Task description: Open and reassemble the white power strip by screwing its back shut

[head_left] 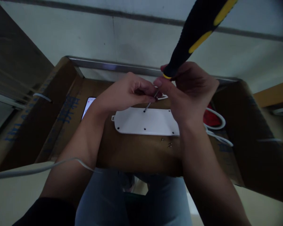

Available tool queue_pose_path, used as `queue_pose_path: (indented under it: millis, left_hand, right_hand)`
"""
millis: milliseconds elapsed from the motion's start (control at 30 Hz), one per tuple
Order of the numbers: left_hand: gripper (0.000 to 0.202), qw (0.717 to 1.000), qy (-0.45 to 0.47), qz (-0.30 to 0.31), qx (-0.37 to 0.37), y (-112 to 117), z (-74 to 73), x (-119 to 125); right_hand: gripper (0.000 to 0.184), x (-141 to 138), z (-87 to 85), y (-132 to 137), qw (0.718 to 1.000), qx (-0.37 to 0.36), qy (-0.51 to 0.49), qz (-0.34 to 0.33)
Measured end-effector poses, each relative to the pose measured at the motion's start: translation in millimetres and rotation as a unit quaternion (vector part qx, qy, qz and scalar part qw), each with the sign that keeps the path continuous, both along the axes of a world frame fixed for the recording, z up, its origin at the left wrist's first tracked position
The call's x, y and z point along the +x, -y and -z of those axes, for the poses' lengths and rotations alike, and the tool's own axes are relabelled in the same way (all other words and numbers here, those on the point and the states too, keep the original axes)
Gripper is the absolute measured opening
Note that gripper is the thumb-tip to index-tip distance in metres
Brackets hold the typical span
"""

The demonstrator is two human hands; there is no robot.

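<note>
Our right hand (191, 94) closed round base of black-and-yellow screwdriver handle (195, 34); left hand (124, 94) pinching steel shaft (151, 102), tip at far screw hole of white power strip (143, 122) on cardboard box (136, 153). Small screws (169, 144) lie near side. Blue box print (68, 108) unreadable.

Bare cardboard box top (136, 157) open at 6 o'clock, below the white power strip (146, 122); only small screws (167, 142) sit in the way at 5. Left hand (124, 94) and right hand (188, 94) crowd the center, screwdriver (195, 37) handle blocking 1 o'clock. Phone (88, 106) at 10, white cable (217, 125) at 3, metal rail (113, 66) across 12.
</note>
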State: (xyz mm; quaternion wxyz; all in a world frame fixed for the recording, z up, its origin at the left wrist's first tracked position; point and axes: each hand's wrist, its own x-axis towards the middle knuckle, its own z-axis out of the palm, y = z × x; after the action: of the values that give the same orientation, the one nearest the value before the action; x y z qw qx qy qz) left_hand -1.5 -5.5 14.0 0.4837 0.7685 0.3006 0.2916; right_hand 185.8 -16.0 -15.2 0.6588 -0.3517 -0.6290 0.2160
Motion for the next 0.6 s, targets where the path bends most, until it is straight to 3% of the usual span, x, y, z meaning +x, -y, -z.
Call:
queue_pose_path:
  millis: [133, 233, 433, 600]
  left_hand:
    - [0.017, 1.000, 0.005, -0.013, 0.011, 1.2, -2.3, 1.7]
    - [0.023, 0.998, 0.041, -0.044, -0.001, -0.3, 2.0, 5.2]
    - [0.034, 0.996, 0.062, -0.061, 0.013, -3.7, 10.9, 9.1]
    - [0.018, 1.000, -0.007, 0.008, -0.017, -3.5, 7.8, 3.2]
  right_hand:
    - [0.046, -1.2, -9.5, 5.5, 0.999, 0.018, -0.038, -0.029]
    - [0.047, -0.3, -11.8, 7.0, 0.999, -0.003, -0.007, -0.052]
    - [0.029, 4.3, -5.8, 6.7, 0.995, -0.042, 0.077, -0.053]
    - [0.016, 7.9, -4.3, 5.0, 0.995, -0.027, 0.032, -0.094]
